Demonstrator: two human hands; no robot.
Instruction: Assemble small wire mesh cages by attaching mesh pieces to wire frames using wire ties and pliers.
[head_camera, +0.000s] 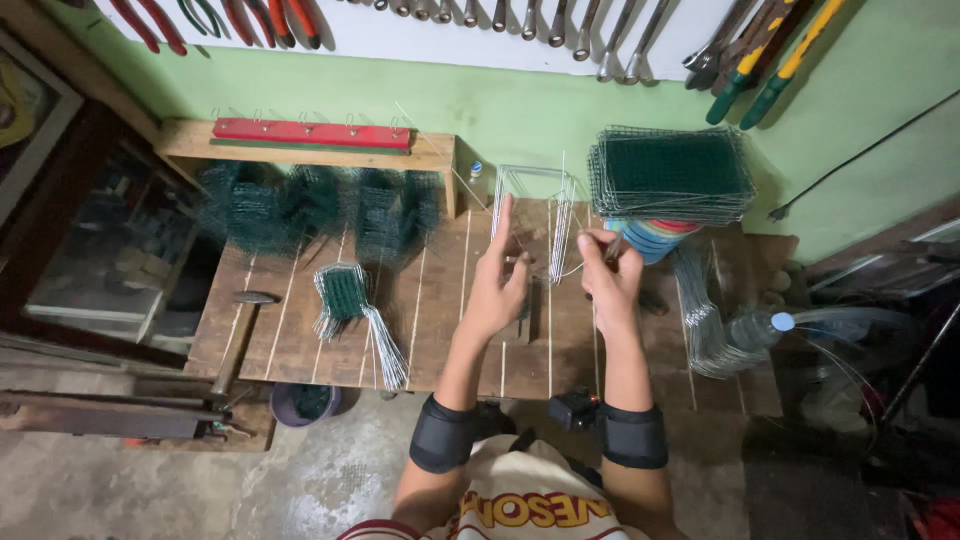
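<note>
Wire is what both hands are busy with at the middle of the wooden workbench (440, 330). The left hand (497, 285) is half open, its forefinger pointing up toward twelve o'clock while thumb and other fingers steady a bent wire frame (545, 215) that stands upright just beyond the hands. The right hand (610, 272) is closed around what looks like a small tool or a wire end; I cannot tell which. At one o'clock a stack of green mesh panels (670, 172) rests on a coloured round container, and at three o'clock loose wire loops (705, 325) lie beside a plastic bottle (755, 330). At nine o'clock a finished mesh bundle (345, 300) and a hammer (240, 335) lie flat. My worry: the springy frame could slip from that light left-hand hold and its cut ends could prick a fingertip.
</note>
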